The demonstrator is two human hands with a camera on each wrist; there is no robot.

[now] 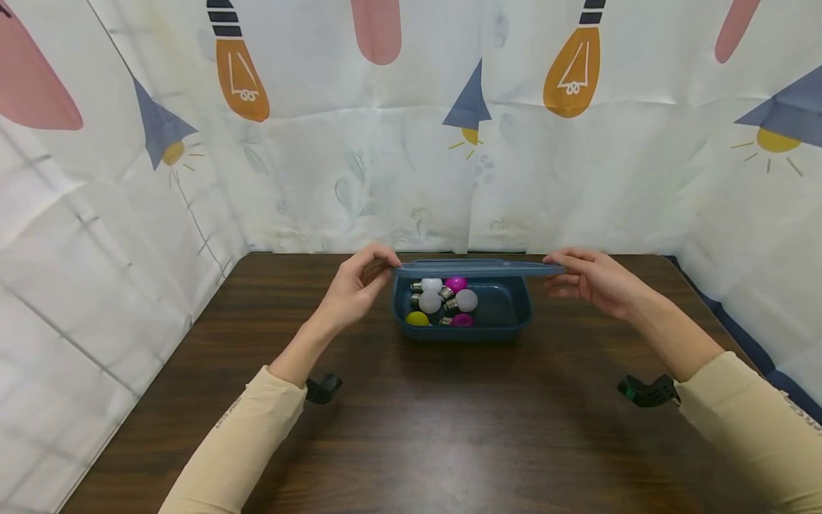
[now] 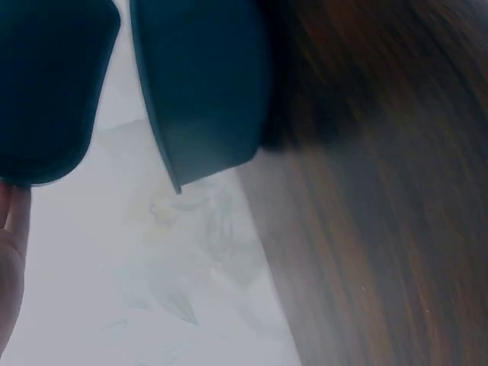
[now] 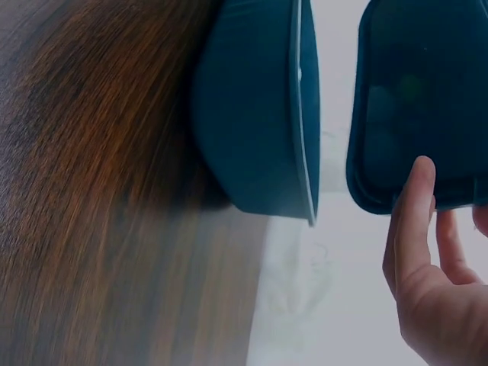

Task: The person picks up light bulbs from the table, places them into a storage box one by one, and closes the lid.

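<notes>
In the head view a dark blue plastic box [image 1: 462,333] stands on the table with several light bulbs in its left part. White bulbs [image 1: 429,301], magenta bulbs [image 1: 457,284] and a yellow bulb [image 1: 417,318] lie loose there. Above the box hangs its blue lid [image 1: 478,269], apart from the rim. My left hand [image 1: 355,283] pinches the lid's left end; my right hand [image 1: 594,278] holds its right end. From the right wrist view, fingertips [image 3: 424,171] touch the underside of the lid [image 3: 423,99], while the box [image 3: 252,107] is beside it.
A dark wooden table [image 1: 437,428] spreads out in front of the box. Behind and along the sides hangs a white printed cloth [image 1: 385,143], close to the table's back edge. Black wrist straps [image 1: 324,389] are on both forearms.
</notes>
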